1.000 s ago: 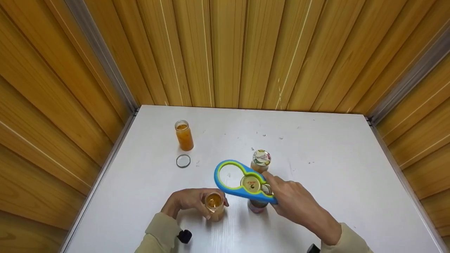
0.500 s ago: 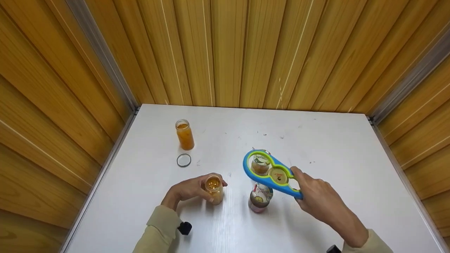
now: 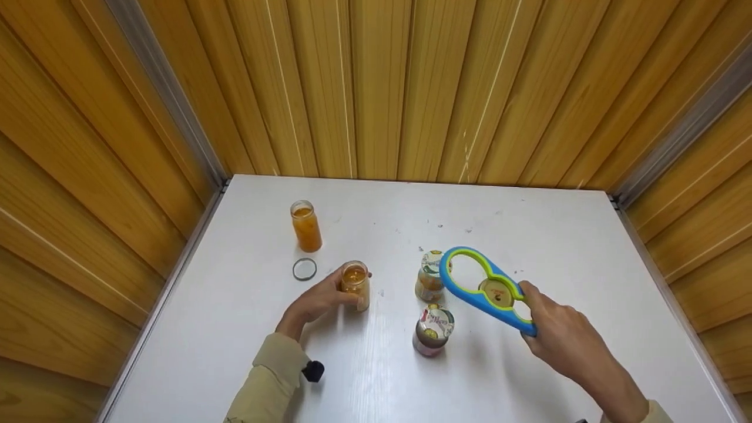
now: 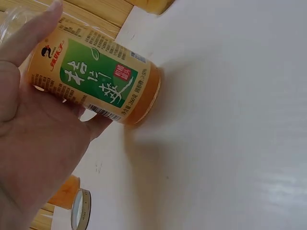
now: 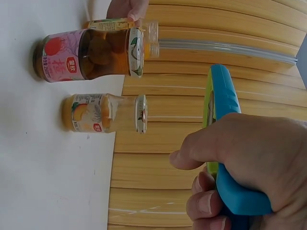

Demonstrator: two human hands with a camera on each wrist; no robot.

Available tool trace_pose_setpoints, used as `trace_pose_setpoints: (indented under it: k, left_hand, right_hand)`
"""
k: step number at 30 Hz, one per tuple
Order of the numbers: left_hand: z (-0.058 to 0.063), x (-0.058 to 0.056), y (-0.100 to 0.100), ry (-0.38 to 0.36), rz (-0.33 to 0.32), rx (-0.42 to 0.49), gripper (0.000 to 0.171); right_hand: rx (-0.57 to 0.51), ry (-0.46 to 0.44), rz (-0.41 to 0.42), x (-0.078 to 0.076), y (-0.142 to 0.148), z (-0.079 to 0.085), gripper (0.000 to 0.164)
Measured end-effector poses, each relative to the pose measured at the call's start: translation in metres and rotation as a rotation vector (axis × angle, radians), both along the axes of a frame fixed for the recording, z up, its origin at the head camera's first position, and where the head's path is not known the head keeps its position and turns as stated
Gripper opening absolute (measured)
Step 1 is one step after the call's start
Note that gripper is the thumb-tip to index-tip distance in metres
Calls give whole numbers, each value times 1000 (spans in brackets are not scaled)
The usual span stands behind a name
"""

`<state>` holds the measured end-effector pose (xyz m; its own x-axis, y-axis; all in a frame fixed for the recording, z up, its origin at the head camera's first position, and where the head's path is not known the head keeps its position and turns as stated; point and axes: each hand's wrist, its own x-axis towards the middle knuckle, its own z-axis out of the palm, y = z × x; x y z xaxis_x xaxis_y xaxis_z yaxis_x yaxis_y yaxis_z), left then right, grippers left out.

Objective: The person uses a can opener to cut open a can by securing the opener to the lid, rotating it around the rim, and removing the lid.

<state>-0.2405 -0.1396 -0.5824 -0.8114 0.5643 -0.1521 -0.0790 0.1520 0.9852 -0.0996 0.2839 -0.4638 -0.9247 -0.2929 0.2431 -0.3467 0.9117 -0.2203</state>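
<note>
My left hand grips an uncapped glass jar of orange fruit, thumb and fingers wrapped around its side. Its orange label with a green panel faces the left wrist camera. In my right hand is a blue and lime-green jar opener, held by one end above the right part of the table. A gold metal lid sits in the opener's middle ring. Nearest to the opener are two capped jars, a yellow-fruit jar and a pink-labelled jar of dark fruit, both upright.
Farther back on the left stands a tall uncapped jar of orange contents. Just in front of it lies a loose lid. Wood-patterned panels close off the back and sides of the white table.
My left hand has moved the uncapped jar away from me, toward the loose lid. My right hand has drawn the opener, with the gold lid in it, rightward off the capped jars.
</note>
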Motion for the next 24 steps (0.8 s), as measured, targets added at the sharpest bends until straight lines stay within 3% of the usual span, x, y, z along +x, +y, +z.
trace_pose_setpoints:
  k: [5,12,18,24]
  left_hand:
    - [2,-8,6,-6,90,-44,77]
    - [1,-16,21,13,223,-66,94]
    - [-2,-22,31,31,325,-90,86]
    - [-4,-33,40,81,383,-98,80]
  right_hand:
    - [-13,-8,-29,3,15,1,75]
    - [-32,-48,-86,6,34,2,72]
    - [-26,-84,-130,10,44,1,74]
    - [-24,-91,-146,10,49,0,73]
